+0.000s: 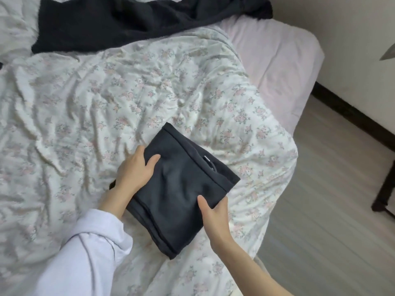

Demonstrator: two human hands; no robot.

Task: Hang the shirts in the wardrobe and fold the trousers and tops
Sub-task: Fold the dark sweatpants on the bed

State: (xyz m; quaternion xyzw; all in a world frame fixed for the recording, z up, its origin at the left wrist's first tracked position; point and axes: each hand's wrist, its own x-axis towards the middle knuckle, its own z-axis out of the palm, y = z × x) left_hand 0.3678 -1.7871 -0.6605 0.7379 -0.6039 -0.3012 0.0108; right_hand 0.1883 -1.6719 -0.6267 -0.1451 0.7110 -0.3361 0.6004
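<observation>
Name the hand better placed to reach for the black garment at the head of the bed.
Left, probably. The left hand grips the folded dark garment on the side nearer the black garment; the right hand grips its floor-side edge.

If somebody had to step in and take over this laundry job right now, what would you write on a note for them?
Left hand: grips the left edge of the folded dark grey garment, thumb on top.
Right hand: grips its near right edge, thumb on top.
The garment lies on the floral duvet, near the bed's right side.
Done: this piece looks fully folded into a compact rectangle.
Left: a black fleecy garment lies spread out unfolded at the far end of the bed. The wardrobe is out of view, so I cannot tell how the hanging stands.
</observation>
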